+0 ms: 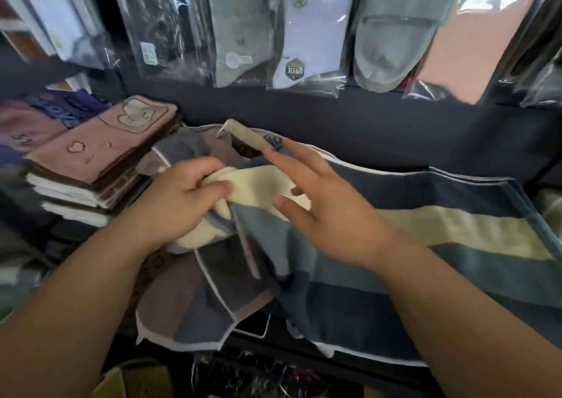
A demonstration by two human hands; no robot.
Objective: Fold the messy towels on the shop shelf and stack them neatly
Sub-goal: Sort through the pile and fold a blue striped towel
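Note:
A long towel with navy, teal and cream stripes point(425, 233) lies spread across the shelf from the middle to the right edge. Its left end is bunched up, and my left hand point(179, 200) grips the cream fold there. My right hand point(319, 203) hovers over the same end with fingers straight and spread, thumb near the cream stripe. Under the striped towel lies a rumpled brown and grey towel with white piping point(194, 300), hanging over the shelf's front edge.
A neat stack of folded pink and brown towels point(100, 154) stands at the left, with purple towels point(45, 117) behind it. Packaged socks in clear bags point(304, 32) hang on the dark back wall above the shelf. Jumbled goods sit below the shelf front point(243, 373).

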